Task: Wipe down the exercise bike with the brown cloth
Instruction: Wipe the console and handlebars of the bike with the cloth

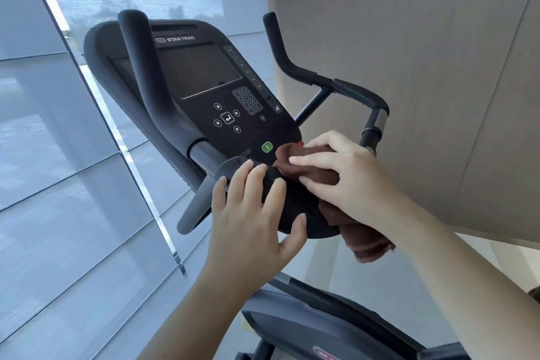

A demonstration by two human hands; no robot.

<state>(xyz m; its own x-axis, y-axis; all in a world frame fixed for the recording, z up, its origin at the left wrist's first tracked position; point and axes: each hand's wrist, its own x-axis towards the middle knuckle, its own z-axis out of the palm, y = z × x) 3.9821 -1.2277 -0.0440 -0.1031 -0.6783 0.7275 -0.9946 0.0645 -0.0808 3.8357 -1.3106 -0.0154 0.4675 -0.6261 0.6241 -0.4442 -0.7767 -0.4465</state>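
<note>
- Exercise bike [315,327], lower housing: lying nearest, at the bottom of the view. No cloth is touching it, and it is showing no wipe marks, so it is judged as remaining to be done.
- Left hand [251,213]: lying open, with the fingers spread flat over the console's lower lip and the thumb along its underside edge. It is holding nothing and appears to be bracing.
- Right hand [344,181]: gripping the bunched brown cloth [309,173] and pressing it against the console's lower right corner. The loose tail is hanging below the wrist.
- Console [204,126]: being wiped at its bottom edge only. The cloth is sitting just beside the green button [267,147] and is partly covering the red button [300,143].
- Screen [198,70]: lying well apart from the cloth. Whether it is already clean cannot be told, as no streaks or damp patches are showing.
- Left handlebar [146,73] and right handlebar [344,88]: standing untouched. They are judged as waiting for their turn.
- Overall progress: looking early to middling, with one small console area under the cloth and most of the machine likely outstanding.
- Window blind [58,155] and wall panel [409,67]: standing farthest back and playing no part.
</note>
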